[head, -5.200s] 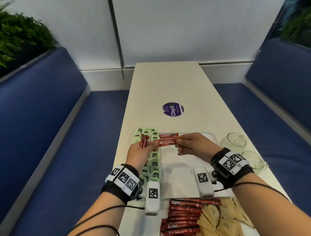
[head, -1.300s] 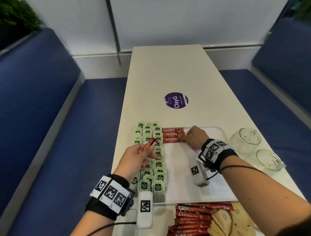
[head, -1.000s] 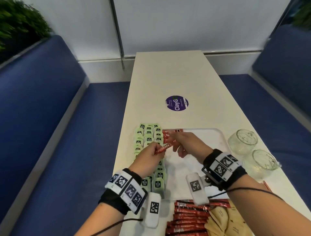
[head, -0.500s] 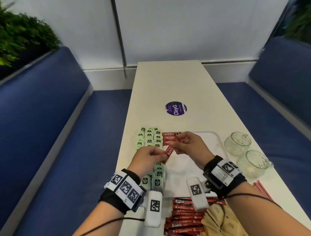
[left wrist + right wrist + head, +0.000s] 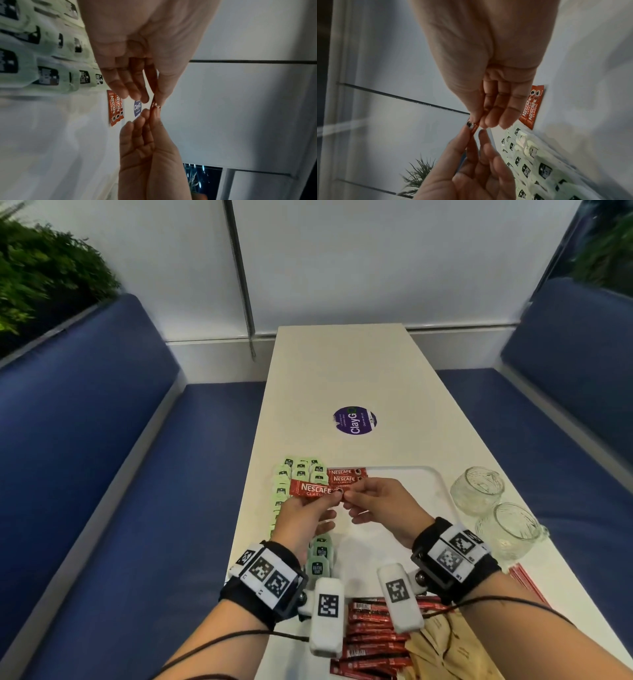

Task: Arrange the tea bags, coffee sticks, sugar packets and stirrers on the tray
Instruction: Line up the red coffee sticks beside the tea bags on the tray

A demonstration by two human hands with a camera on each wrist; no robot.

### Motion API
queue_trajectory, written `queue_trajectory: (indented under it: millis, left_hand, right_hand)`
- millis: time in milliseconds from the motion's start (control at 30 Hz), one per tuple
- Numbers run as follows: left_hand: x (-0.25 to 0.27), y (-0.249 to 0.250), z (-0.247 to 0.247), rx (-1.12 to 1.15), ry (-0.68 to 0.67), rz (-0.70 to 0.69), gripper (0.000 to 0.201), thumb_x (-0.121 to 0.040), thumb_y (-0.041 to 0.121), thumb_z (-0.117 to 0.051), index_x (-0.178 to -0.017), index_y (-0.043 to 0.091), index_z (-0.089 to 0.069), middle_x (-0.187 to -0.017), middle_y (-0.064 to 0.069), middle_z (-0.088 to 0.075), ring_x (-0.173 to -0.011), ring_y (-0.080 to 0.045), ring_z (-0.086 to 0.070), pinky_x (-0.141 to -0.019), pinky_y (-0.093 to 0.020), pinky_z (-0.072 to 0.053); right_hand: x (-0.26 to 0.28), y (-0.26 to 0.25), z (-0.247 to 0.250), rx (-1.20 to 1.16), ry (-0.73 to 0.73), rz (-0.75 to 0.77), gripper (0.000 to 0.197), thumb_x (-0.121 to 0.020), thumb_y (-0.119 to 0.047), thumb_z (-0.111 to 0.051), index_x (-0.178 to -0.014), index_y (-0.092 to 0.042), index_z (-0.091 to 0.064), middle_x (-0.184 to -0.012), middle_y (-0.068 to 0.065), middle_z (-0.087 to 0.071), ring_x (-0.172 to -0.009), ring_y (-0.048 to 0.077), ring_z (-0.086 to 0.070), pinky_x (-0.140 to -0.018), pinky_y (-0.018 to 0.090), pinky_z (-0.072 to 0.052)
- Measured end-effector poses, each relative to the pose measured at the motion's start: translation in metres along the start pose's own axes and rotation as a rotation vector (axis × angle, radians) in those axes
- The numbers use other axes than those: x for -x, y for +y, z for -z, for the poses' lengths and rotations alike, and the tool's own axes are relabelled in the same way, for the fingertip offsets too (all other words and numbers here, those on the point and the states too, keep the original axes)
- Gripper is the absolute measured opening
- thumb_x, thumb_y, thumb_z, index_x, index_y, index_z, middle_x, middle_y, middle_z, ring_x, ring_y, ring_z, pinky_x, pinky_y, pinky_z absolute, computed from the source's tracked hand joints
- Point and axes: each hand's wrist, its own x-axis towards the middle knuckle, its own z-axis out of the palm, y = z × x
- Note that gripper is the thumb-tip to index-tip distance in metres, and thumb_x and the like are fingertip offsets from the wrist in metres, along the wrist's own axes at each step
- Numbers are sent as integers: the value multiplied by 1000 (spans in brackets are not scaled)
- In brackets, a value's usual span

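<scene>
Currently both hands pinch one red Nescafé coffee stick (image 5: 313,490): left hand (image 5: 301,515) under its middle, right hand (image 5: 378,503) on its end, likely squaring it up. It hovers above the white tray (image 5: 435,484), near the two laid sticks (image 5: 346,475) beside the green tea bags (image 5: 301,470), probably next in that row.

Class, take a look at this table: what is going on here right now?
A person is laying out drink supplies on a white tray. Both hands, the left hand and right hand, pinch one red Nescafe coffee stick above the tray. Green tea bags fill its left side, and coffee sticks already placed lie beside them. More loose coffee sticks and brown sugar packets wait off the tray.
</scene>
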Motion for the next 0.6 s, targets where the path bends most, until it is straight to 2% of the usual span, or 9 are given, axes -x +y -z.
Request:
queue_trajectory:
  millis: [67, 167, 267, 333, 433, 600]
  left_hand:
    - [-4, 1, 3, 36, 38, 9, 15, -86, 13, -73, -100, 7, -71, -84, -5, -74, -67, -15, -63, -66, -29, -55]
    - [-11, 2, 15, 16, 71, -3, 13, -87, 10, -72, -99, 4, -71, -86, -8, -74, -67, -15, -63, -67, -30, -56]
    - [-17, 4, 30, 23, 128, -19, 9, -90, 7, -66, -97, 2, -70, -86, -10, -71, -60, -12, -59, -57, -25, -55]
    - [-20, 6, 37, -12, 167, -48, 8, -91, 8, -65, -95, 4, -70, -83, -7, -70, -57, -9, -57, -52, -22, -53]
    - [-26, 6, 41, -123, 183, -89, 8, -91, 13, -66, -95, 9, -71, -84, 0, -72, -64, -9, -57, -57, -24, -48]
    - [-36, -1, 36, -230, 168, -101, 8, -90, 14, -64, -91, 15, -72, -92, 4, -73, -69, -11, -56, -62, -27, -44]
  right_hand:
    - [-2, 0, 4, -11, 14, -14, 3, -90, -4, -65, -90, -2, -63, -75, 11, -66, -60, 15, -60, -62, 29, -58]
    - [-8, 3, 18, 31, 22, -59, 4, -90, -2, -64, -86, -2, -63, -72, 10, -64, -60, 16, -60, -62, 31, -59]
    - [-18, 11, 41, 140, 52, -128, 5, -91, -3, -62, -90, 1, -64, -74, 11, -64, -62, 18, -61, -61, 31, -58]
    - [-27, 21, 55, 272, 80, -169, 8, -91, -3, -60, -89, 3, -65, -72, 11, -62, -61, 19, -60, -61, 32, -58]
    - [-42, 36, 63, 425, 124, -241, 13, -91, -4, -59, -81, 2, -64, -66, 13, -60, -58, 23, -57, -66, 38, -56]
    - [-67, 48, 54, 526, 230, -249, 18, -91, -11, -59, -76, -4, -65, -65, 12, -64, -54, 21, -59, -64, 34, -56]
